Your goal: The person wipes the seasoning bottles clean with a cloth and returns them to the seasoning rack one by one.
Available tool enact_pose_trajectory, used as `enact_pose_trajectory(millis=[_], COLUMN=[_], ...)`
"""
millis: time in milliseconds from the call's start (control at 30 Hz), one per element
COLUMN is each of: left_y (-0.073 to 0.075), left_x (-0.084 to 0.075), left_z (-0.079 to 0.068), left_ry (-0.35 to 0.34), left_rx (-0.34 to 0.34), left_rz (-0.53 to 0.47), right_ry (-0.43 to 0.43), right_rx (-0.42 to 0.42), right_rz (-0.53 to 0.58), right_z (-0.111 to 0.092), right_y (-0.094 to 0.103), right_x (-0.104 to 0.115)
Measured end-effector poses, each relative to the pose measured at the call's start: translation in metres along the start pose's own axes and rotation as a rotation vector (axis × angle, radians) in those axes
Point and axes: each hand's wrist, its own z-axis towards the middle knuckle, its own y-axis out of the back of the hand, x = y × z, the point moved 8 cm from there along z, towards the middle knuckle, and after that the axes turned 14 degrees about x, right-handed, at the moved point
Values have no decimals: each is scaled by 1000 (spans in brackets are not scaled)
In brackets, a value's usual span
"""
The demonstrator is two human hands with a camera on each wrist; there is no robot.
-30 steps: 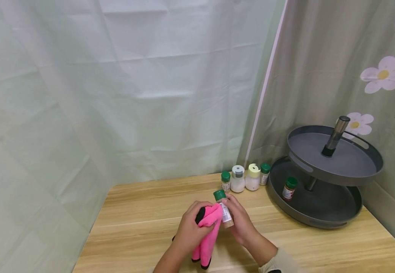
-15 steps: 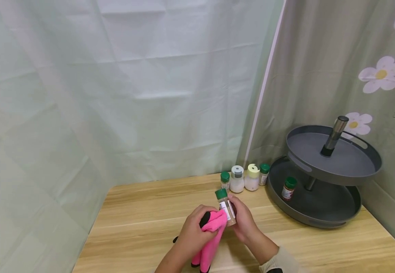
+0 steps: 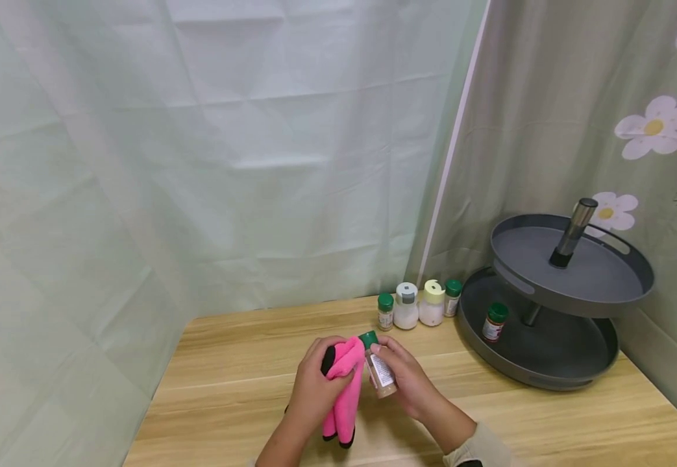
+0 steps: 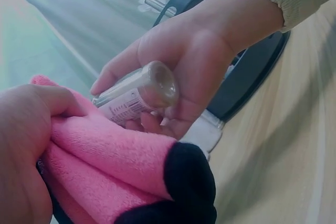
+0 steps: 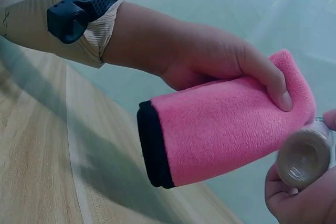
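Note:
My left hand (image 3: 313, 379) grips a folded pink cloth (image 3: 346, 389) with black edging, thumb pressed on top. In my right hand (image 3: 405, 376) is a clear spice jar (image 3: 381, 376) with a green cap (image 3: 368, 338) and a white label, its contents light brown. The jar is tilted, cap toward the cloth, and the cloth's upper fold lies right at the cap. The left wrist view shows the jar's base (image 4: 164, 85) and the right fingers round its side. In the right wrist view the cloth (image 5: 226, 124) hangs beside the jar's base (image 5: 303, 158).
At the back of the wooden table (image 3: 233, 363) stand a green-capped jar (image 3: 385, 312), a grey-lidded shaker (image 3: 406, 308), a yellow-lidded shaker (image 3: 432, 305) and another green-capped jar (image 3: 452, 298). On the right, a two-tier grey tray (image 3: 572, 373) bears a red-labelled jar (image 3: 494, 322) on its lower level.
Both hands first shifted slightly right, then back left with the cloth and jar. The jar has sunk a little, and its cap now sits beside the cloth's upper fold.

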Motion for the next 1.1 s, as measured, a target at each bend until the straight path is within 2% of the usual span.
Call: enact_pose_trajectory(millis=[100,333,467,600,733,967,1100], left_y=[-8,-32,-41,-45,-47,-51,-49], left_x=[-3,-11,-11,-11,-11,-7,-2], left_z=[0,-3,-5,-5,-6,-5,-4], left_ry=[-25,-79,-68,-69,-76,-69,-25], left_rx=[41,193,253,260,263,286,260], left_rz=[43,143,149,130,111,67,22], right_ry=[36,87,91,118,178,242,257], right_rx=[-74,-258,-317,-339,-325,-313,-293], right_rz=[-6,-9,4,41,83,92,89], right_z=[-1,-4,-7,-7,-7,-9,-8], right_y=[4,18,25,29,31,32,31], right_x=[2,7,9,11,15,21,22])
